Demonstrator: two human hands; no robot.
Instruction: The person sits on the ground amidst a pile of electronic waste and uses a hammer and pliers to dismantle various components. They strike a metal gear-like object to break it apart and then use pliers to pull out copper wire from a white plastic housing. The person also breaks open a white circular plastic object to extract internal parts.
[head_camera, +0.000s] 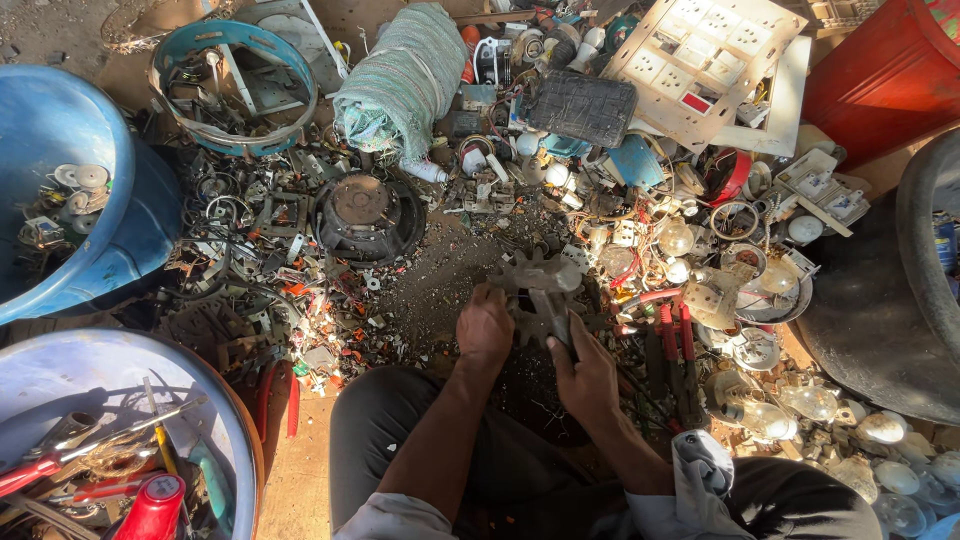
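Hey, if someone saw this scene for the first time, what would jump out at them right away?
Probably the two hands at the centre, the left hand and right hand both gripping a dark toothed metal part over a floor carpeted with scrap. Next, the blue tubs at left, the red bin top right, and the pale bulbs lower right.

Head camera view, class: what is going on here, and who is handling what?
A person sits on the ground amid a heap of electrical scrap. Both hands, the left hand and the right hand, grip a round, toothed metal part in front of the knees. Red-handled pliers lie just right of it, with light bulbs beyond. A speaker lies farther out on the left, near a blue tub.
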